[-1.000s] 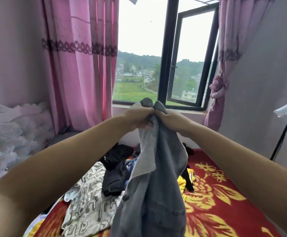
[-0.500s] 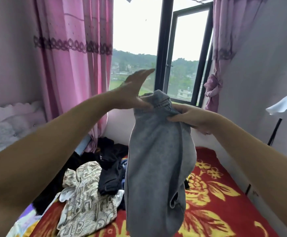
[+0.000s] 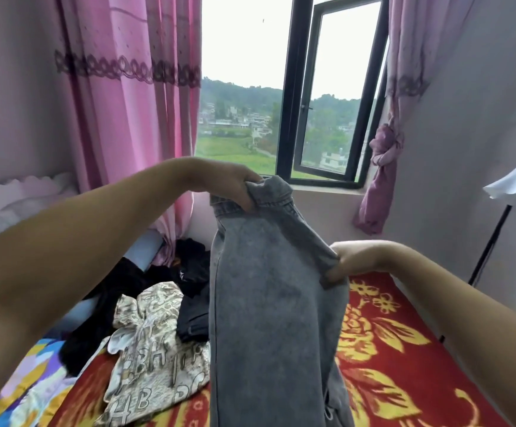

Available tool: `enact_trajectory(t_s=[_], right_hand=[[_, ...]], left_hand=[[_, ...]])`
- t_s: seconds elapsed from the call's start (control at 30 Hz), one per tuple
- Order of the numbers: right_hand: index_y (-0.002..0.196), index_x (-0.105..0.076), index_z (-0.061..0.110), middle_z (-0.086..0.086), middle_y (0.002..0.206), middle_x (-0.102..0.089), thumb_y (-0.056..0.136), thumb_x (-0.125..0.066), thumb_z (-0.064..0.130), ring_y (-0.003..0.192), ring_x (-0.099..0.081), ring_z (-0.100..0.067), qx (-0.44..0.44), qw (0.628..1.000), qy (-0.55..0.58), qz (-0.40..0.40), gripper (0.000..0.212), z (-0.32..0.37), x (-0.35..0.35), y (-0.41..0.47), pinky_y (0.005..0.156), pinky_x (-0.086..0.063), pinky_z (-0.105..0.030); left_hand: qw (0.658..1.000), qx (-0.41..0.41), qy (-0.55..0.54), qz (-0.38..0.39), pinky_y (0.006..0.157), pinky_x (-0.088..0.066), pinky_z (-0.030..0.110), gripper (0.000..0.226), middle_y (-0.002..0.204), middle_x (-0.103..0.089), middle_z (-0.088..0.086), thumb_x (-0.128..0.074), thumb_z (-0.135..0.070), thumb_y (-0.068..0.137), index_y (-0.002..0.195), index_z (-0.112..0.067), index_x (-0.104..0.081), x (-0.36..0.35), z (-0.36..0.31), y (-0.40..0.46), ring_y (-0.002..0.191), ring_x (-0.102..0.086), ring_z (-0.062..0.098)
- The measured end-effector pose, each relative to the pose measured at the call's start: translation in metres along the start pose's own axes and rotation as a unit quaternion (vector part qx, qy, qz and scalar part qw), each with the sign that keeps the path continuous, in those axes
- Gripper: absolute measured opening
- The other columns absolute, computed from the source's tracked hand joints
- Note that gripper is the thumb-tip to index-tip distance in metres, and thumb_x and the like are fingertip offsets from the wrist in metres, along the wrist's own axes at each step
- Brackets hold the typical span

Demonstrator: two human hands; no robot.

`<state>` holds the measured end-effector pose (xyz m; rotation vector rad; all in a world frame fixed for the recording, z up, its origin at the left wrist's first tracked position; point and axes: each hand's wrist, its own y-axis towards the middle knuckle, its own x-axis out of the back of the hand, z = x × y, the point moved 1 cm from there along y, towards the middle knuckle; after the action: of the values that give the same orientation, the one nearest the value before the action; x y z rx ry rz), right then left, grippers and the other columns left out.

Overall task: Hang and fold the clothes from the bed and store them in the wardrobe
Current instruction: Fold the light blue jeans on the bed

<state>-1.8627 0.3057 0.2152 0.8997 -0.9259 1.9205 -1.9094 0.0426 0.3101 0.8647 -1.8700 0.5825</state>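
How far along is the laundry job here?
Early. Nothing looks finished: no wardrobe in view. In hand: the grey jeans, gripped at the waistband by the left hand and at the side by the right hand. Left on the bed: a patterned top and dark clothes.

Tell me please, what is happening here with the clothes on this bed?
A person is sorting laundry over the bed. The left hand grips the waistband of a pair of grey jeans, held up in the air, and the right hand pinches their side edge lower down. A beige printed top and some black garments lie unfolded on the red floral blanket. No wardrobe is in view.
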Motion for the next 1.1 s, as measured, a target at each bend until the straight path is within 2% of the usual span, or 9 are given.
enact_trajectory(t_s=[0.03, 0.17, 0.27, 0.33, 0.5, 0.63, 0.73, 0.9, 1.1], right_hand=[[0.090, -0.066, 0.012, 0.000, 0.089, -0.067, 0.087, -0.067, 0.010, 0.079, -0.061, -0.011, -0.015, 1.000, -0.007, -0.001, 0.004, -0.009, -0.004, 0.001, 0.072, -0.051, -0.026], [0.076, -0.057, 0.022, 0.005, 0.073, -0.058, 0.089, -0.066, 0.022, 0.055, -0.056, -0.002, -0.059, 0.995, -0.049, -0.061, 0.016, -0.022, -0.007, 0.018, 0.051, -0.045, -0.019], [0.088, -0.062, 0.025, 0.001, 0.088, -0.062, 0.088, -0.060, 0.038, 0.085, -0.062, -0.020, -0.093, 0.951, -0.219, -0.195, 0.013, -0.024, -0.005, 0.046, 0.065, -0.041, -0.027], [0.094, -0.064, 0.027, -0.003, 0.103, -0.066, 0.089, -0.054, 0.032, 0.099, -0.062, -0.028, -0.099, 0.920, -0.238, -0.294, 0.012, -0.024, 0.004, 0.060, 0.068, -0.037, -0.029], [0.096, -0.066, 0.034, -0.002, 0.098, -0.067, 0.083, -0.052, 0.024, 0.097, -0.062, -0.029, -0.101, 0.905, -0.207, -0.357, 0.021, -0.028, 0.031, 0.072, 0.068, -0.036, -0.029], [0.080, -0.063, 0.033, 0.001, 0.091, -0.067, 0.081, -0.055, 0.025, 0.088, -0.061, -0.027, -0.098, 0.919, -0.217, -0.313, 0.011, -0.055, 0.005, 0.070, 0.064, -0.036, -0.029], [0.096, -0.069, 0.031, 0.003, 0.100, -0.067, 0.082, -0.063, 0.036, 0.097, -0.063, -0.024, -0.103, 0.929, -0.254, -0.248, 0.016, -0.091, -0.045, 0.077, 0.067, -0.043, -0.030], [0.102, -0.065, 0.025, 0.001, 0.105, -0.070, 0.090, -0.051, 0.029, 0.102, -0.063, -0.025, -0.111, 0.940, -0.311, -0.087, 0.018, -0.166, -0.191, 0.084, 0.074, -0.045, -0.030], [0.105, -0.065, 0.023, 0.000, 0.110, -0.069, 0.087, -0.047, 0.010, 0.109, -0.060, -0.023, -0.091, 0.931, -0.310, 0.172, 0.029, -0.222, -0.397, 0.040, 0.097, -0.032, -0.032]], left_hand=[[1.000, 0.008, 0.009, 0.009, 0.079, -0.057, 0.033, 0.024, 0.095, -0.073, -0.001, -0.072, -0.010, 0.078, 0.099, -0.019, -0.067, 0.000, 0.005, 0.001, 0.088, -0.069, 0.018], [0.994, 0.055, 0.095, 0.024, 0.075, -0.057, 0.032, 0.020, 0.090, -0.070, -0.005, -0.074, -0.018, 0.077, 0.093, -0.024, -0.064, -0.005, 0.022, 0.016, 0.080, -0.068, 0.015], [0.980, 0.058, 0.191, -0.010, 0.082, -0.054, 0.039, 0.024, 0.098, -0.067, 0.003, -0.067, -0.014, 0.080, 0.104, -0.015, -0.063, 0.001, 0.029, 0.037, 0.087, -0.063, 0.021], [0.967, 0.040, 0.243, -0.073, 0.078, -0.053, 0.041, 0.018, 0.098, -0.066, 0.007, -0.059, -0.010, 0.082, 0.100, -0.013, -0.061, 0.009, 0.031, 0.047, 0.085, -0.059, 0.025], [0.926, 0.005, 0.329, -0.183, 0.059, -0.042, 0.030, 0.018, 0.091, -0.062, 0.002, -0.051, -0.009, 0.084, 0.099, -0.017, -0.058, 0.013, 0.035, 0.053, 0.077, -0.052, 0.022], [0.932, -0.053, 0.327, -0.146, 0.055, -0.038, 0.027, 0.006, 0.089, -0.064, 0.000, -0.053, -0.024, 0.086, 0.092, -0.024, -0.052, -0.041, 0.041, 0.045, 0.081, -0.059, 0.025], [0.941, -0.086, 0.313, -0.095, 0.062, -0.043, 0.032, 0.013, 0.093, -0.066, 0.002, -0.057, -0.033, 0.081, 0.088, -0.026, -0.049, -0.116, 0.056, 0.047, 0.091, -0.061, 0.029], [0.978, -0.072, 0.175, 0.086, 0.061, -0.036, 0.035, 0.019, 0.095, -0.064, 0.011, -0.059, -0.024, 0.083, 0.097, -0.015, -0.049, -0.296, 0.096, 0.034, 0.090, -0.059, 0.036], [0.932, -0.058, 0.069, 0.352, 0.064, -0.034, 0.037, 0.022, 0.099, -0.062, 0.017, -0.052, -0.006, 0.084, 0.104, -0.012, -0.046, -0.527, 0.109, -0.055, 0.092, -0.058, 0.038]])
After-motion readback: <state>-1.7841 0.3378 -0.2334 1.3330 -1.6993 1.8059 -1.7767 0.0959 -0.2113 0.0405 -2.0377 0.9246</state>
